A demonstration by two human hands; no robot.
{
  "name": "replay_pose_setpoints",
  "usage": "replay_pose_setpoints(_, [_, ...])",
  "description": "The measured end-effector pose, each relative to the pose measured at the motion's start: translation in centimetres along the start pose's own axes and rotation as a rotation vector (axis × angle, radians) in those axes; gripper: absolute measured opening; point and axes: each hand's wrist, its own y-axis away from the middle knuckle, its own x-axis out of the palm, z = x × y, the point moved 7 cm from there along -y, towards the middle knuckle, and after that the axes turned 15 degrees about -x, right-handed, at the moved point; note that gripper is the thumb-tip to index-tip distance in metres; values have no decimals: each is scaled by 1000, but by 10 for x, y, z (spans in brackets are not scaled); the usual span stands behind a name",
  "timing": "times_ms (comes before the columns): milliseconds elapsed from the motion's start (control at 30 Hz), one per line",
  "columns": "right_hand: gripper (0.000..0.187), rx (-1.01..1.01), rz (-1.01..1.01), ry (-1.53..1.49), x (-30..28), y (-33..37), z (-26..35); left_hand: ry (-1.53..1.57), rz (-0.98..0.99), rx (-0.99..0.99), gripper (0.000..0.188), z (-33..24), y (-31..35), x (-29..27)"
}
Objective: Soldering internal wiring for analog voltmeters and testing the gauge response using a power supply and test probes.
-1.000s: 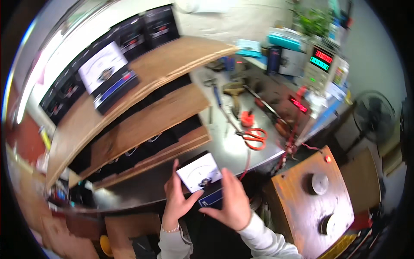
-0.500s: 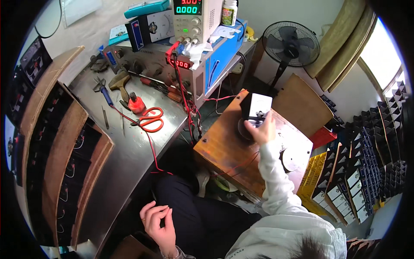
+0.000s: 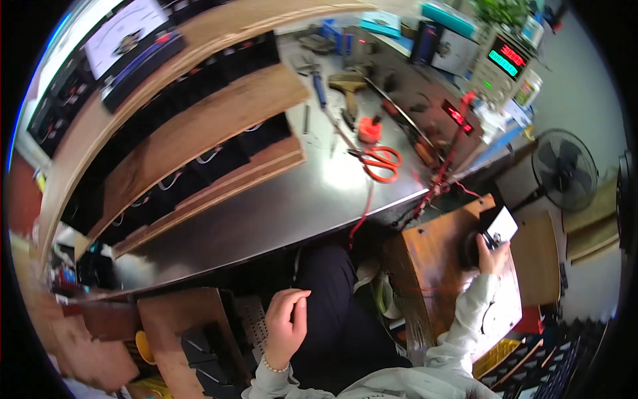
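Observation:
My right hand is closed around the lower end of a panel meter with a white face and black body. The meter is over a wooden box, beside a dark round piece on the box top. Whether it rests on that piece I cannot tell. My left hand hovers by my left thigh, its fingers bent and drawn together, with nothing visible in them. A beaded bracelet circles that wrist.
On the metal bench lie orange-handled scissors, a red bottle and pliers. Wooden shelving holds black meters. A power supply stands at the back. A fan is far right; black pieces sit lower left.
The view has swung left, bringing in more shelving and the lower-left boxes. My left hand has risen, its fingers closer together. My right hand still holds the panel meter over the wooden box.

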Motion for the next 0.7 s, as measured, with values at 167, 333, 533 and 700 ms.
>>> replay_pose_setpoints(167, [112, -227, -350, -20, -20, 33, 58, -62, -68, 55, 25, 9, 5, -29])
replay_pose_setpoints(333, [110, -602, -262, -707, -55, 133, 241, -10, -173, 79, 37, -6, -3, -45])
replay_pose_setpoints(533, [107, -1211, 262, -674, -60, 189, 427, -116, -254, 103, 103, -29, -46, -40])
replay_pose_setpoints(700, [110, -1150, 441, -966, -37, 170, 420, 17, -156, 49, 112, -7, -82, -48])
